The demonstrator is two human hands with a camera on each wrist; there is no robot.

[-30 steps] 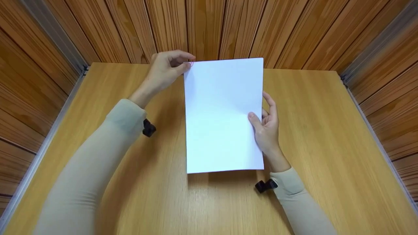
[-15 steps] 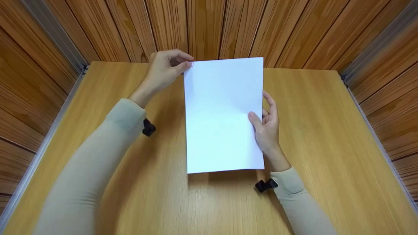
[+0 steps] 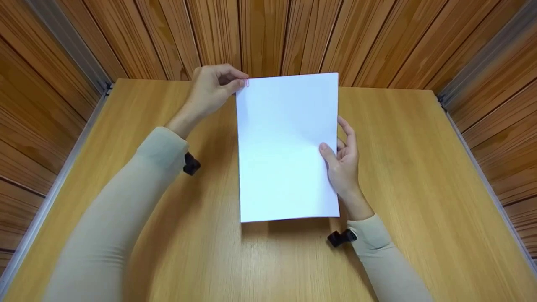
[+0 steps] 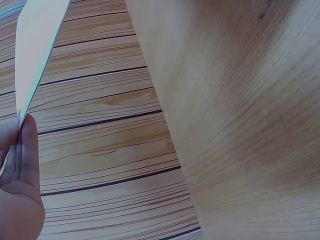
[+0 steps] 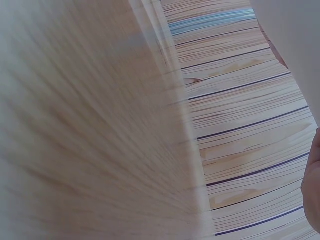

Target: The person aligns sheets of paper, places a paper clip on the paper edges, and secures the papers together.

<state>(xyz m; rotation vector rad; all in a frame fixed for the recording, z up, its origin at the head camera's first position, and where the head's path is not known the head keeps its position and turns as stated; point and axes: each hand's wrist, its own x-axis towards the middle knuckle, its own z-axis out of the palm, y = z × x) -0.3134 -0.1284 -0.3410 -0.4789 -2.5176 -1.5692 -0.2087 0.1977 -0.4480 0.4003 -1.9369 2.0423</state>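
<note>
White paper (image 3: 287, 147), held up over the table with its long side upright, fills the middle of the head view. At its upper left corner a small pink paper clip (image 3: 247, 83) sits over the top edge. My left hand (image 3: 212, 89) pinches the clip at that corner between thumb and forefinger. Lower on the opposite side, my right hand (image 3: 344, 167) grips the right edge, thumb on the front and the other fingers mostly behind. In the left wrist view the paper (image 4: 37, 55) is nearly edge-on above the left fingers; the clip is barely discernible there.
Beneath the paper lies a light wood table (image 3: 277, 264), which carries its shadow. Wood-plank walls (image 3: 268, 37) rise at the back and both sides, with grey metal strips (image 3: 63, 167) along the side edges. Each sleeve cuff bears a small black camera (image 3: 191, 164).
The pink clip has gone from sticking up above the top edge to lying lower on the corner, as the left fingers shifted slightly. The right hand has kept its grip.
</note>
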